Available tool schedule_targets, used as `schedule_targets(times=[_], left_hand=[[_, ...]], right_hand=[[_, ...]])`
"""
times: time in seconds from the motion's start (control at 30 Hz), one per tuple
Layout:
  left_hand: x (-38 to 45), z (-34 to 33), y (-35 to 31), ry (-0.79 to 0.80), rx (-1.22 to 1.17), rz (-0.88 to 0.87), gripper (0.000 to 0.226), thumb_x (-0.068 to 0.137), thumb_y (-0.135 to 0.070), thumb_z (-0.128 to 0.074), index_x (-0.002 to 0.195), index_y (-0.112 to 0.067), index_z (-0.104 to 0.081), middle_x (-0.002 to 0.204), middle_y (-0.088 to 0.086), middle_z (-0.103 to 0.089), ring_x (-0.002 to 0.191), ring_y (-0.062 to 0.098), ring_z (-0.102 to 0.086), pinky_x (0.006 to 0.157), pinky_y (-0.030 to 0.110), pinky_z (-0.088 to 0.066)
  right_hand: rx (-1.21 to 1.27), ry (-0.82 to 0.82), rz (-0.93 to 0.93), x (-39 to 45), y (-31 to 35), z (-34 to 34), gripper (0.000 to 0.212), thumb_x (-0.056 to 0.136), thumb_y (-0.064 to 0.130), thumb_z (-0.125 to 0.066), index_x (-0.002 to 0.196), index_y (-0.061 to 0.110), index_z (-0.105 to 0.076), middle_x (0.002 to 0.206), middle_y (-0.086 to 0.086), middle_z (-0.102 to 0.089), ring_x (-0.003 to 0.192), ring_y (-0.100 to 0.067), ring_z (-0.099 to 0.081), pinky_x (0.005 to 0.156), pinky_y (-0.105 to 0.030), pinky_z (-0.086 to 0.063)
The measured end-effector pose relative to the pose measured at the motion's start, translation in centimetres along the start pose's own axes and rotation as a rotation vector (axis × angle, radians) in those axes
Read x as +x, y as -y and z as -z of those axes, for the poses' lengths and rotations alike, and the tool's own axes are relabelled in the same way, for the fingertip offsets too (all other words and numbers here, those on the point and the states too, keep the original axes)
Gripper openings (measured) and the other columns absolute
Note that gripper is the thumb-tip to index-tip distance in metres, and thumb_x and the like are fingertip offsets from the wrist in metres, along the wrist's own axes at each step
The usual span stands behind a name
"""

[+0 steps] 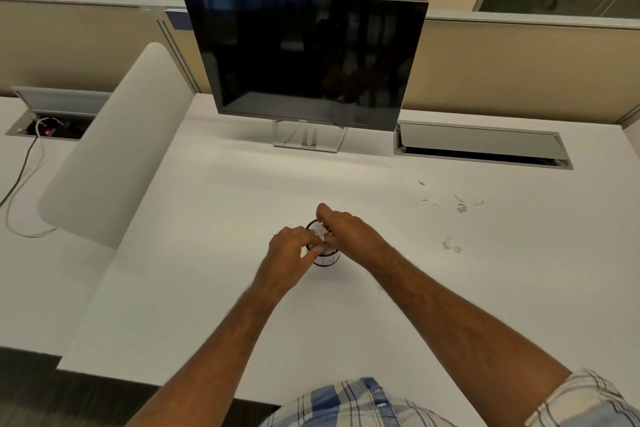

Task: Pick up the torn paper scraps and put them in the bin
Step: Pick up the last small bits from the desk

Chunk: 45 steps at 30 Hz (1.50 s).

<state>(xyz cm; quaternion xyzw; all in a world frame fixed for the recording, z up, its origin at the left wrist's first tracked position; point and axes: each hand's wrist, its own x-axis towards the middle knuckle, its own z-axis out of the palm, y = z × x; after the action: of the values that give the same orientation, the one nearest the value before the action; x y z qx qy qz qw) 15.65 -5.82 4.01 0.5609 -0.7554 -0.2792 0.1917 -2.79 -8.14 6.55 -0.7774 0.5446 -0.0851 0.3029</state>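
Note:
A small black mesh bin (pixel 326 259) stands on the white desk (pixel 242 305), mid-frame, with white paper scraps (pixel 318 229) bunched at its mouth. Both hands meet over the bin. My left hand (pixel 290 246) has its fingers curled at the bin's near rim, touching the scraps. My right hand (pixel 346 231) is curled over the top of the bin, its fingertips pinching paper there. Much of the bin is hidden behind the hands. Several small torn scraps (pixel 460 206) lie loose on the desk to the right, with a couple more scraps (pixel 450 243) nearer.
A dark monitor (pixel 304 59) stands at the back of the desk. A cable hatch (pixel 481 146) sits to its right. A white divider panel (pixel 110 149) slants at the left, with cables (pixel 24 170) beyond it. Beige partitions close the back.

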Motion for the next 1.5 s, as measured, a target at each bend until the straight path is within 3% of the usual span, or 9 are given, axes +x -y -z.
schedule_targets(times=[0.17, 0.33, 0.47, 0.63, 0.93, 1.07, 1.13, 1.33, 1.5], left_hand=[[0.4, -0.7, -0.4, 0.042, 0.248, -0.021, 0.020, 0.100, -0.032, -0.056, 0.103, -0.039, -0.074, 0.103, -0.015, -0.070, 0.098, 0.016, -0.056, 0.087, 0.038, -0.039], [0.6, -1.0, -0.6, 0.059, 0.304, -0.052, 0.023, 0.099, -0.035, -0.053, 0.112, -0.039, -0.072, 0.108, -0.016, -0.069, 0.100, 0.018, -0.055, 0.084, 0.039, -0.036], [0.3, -0.9, -0.7, 0.007, 0.289, -0.066, 0.017, 0.095, -0.039, -0.063, 0.106, -0.033, -0.073, 0.099, -0.014, -0.067, 0.095, 0.017, -0.056, 0.082, 0.036, -0.035], [-0.5, -0.5, -0.1, -0.122, 0.266, -0.047, 0.014, 0.089, -0.041, -0.071, 0.084, -0.030, -0.066, 0.086, -0.014, -0.060, 0.084, 0.015, -0.055, 0.076, 0.035, -0.036], [-1.0, -1.1, -2.0, -0.148, 0.161, -0.072, 0.006, 0.090, -0.025, -0.069, 0.095, -0.025, -0.065, 0.095, -0.011, -0.063, 0.091, 0.018, -0.055, 0.082, 0.034, -0.043], [-0.6, -2.4, -4.2, -0.105, -0.026, -0.127, 0.012, 0.091, -0.015, -0.069, 0.101, -0.021, -0.067, 0.101, -0.011, -0.064, 0.099, 0.009, -0.052, 0.100, 0.016, -0.037], [-0.5, -3.2, -5.3, -0.058, -0.077, -0.145, 0.010, 0.092, -0.015, -0.068, 0.099, -0.021, -0.067, 0.097, -0.012, -0.062, 0.096, 0.005, -0.056, 0.098, 0.006, -0.034], [0.0, -7.1, -7.8, 0.108, -0.122, -0.186, 0.008, 0.094, -0.022, -0.064, 0.101, -0.026, -0.065, 0.097, -0.015, -0.057, 0.088, 0.007, -0.059, 0.072, 0.022, -0.051], [-0.3, -11.5, -9.4, 0.275, -0.104, -0.167, 0.017, 0.093, -0.022, -0.066, 0.110, -0.025, -0.065, 0.104, -0.012, -0.057, 0.091, 0.004, -0.055, 0.075, 0.020, -0.048]], right_hand=[[-0.040, 0.047, 0.012, 0.5, 0.0, 0.2, 0.009, 0.098, 0.025, -0.054, 0.098, 0.016, -0.055, 0.095, 0.000, -0.060, 0.083, -0.018, -0.055, 0.071, -0.034, -0.046], [-0.060, 0.044, 0.030, -0.3, -0.3, 1.1, 0.012, 0.094, 0.013, -0.049, 0.103, 0.021, -0.044, 0.087, 0.001, -0.057, 0.073, -0.017, -0.046, 0.057, -0.028, -0.034], [0.060, -0.040, 0.029, -0.6, -1.1, 0.6, 0.025, 0.089, 0.011, -0.052, 0.095, 0.032, -0.041, 0.091, 0.010, -0.051, 0.078, -0.014, -0.050, 0.063, -0.033, -0.045], [0.134, -0.173, 0.035, -0.5, -1.7, 0.4, 0.025, 0.092, 0.006, -0.055, 0.093, 0.029, -0.047, 0.092, 0.010, -0.050, 0.079, -0.014, -0.053, 0.067, -0.034, -0.048], [0.287, -0.332, -0.067, -3.6, -6.1, 0.5, 0.016, 0.095, 0.008, -0.058, 0.099, 0.023, -0.059, 0.097, 0.008, -0.058, 0.089, -0.009, -0.058, 0.079, -0.031, -0.052], [0.267, -0.351, -0.154, -7.1, -9.8, 0.4, 0.017, 0.095, 0.007, -0.059, 0.104, 0.020, -0.066, 0.099, 0.007, -0.060, 0.091, -0.010, -0.061, 0.080, -0.031, -0.054], [0.254, -0.349, -0.202, -9.1, -12.1, 0.7, 0.020, 0.095, 0.004, -0.059, 0.106, 0.018, -0.069, 0.101, 0.004, -0.062, 0.092, -0.013, -0.063, 0.081, -0.031, -0.054], [0.209, -0.403, -0.393, -14.1, -18.6, 1.9, 0.025, 0.090, -0.004, -0.062, 0.104, 0.014, -0.073, 0.100, 0.001, -0.067, 0.089, -0.015, -0.064, 0.082, -0.013, -0.048], [0.212, -0.438, -0.536, -16.7, -22.5, 2.4, 0.027, 0.090, -0.004, -0.059, 0.105, 0.013, -0.073, 0.103, -0.001, -0.065, 0.088, -0.016, -0.062, 0.084, -0.026, -0.047]])
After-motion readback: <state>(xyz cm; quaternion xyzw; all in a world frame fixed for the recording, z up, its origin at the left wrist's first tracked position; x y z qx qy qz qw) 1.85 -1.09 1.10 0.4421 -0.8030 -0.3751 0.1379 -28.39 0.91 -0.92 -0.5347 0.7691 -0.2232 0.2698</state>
